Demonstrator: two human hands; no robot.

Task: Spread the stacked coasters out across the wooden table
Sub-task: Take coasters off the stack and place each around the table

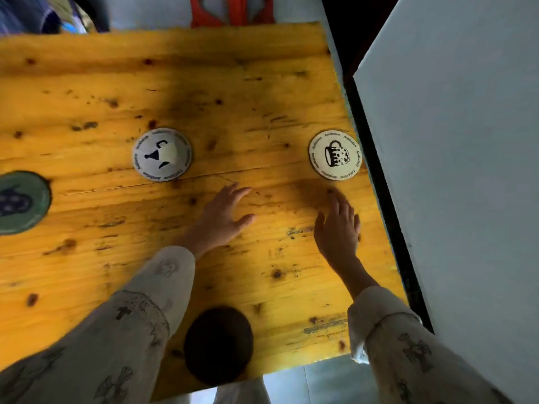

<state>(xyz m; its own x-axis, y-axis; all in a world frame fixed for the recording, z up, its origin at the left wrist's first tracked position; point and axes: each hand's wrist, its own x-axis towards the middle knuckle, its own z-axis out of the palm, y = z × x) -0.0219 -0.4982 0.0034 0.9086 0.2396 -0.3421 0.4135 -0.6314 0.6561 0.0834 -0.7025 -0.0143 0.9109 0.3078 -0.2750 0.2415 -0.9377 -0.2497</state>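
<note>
Three coasters lie flat and well apart on the wooden counter, so the spreading looks largely done: a white coaster with a mug print sits just ahead of the right hand, near the counter's right edge; a white coaster with black shapes lies ahead and to the left of the left hand; a green coaster sits far out to the left of both hands, cut by the frame edge. A dark round disc lies behind the hands near the counter's near edge, possibly the leftover stack or another coaster, too dark to tell. Spacing reads as deliberate, each coaster given its own patch of wood. Left hand: fingers spread and relaxed, palm down, holding nothing, low over bare wood; contact unclear. Right hand: fingers loosely extended, empty, just short of the mug coaster and not touching it. Patterned sleeves cover both forearms.
</note>
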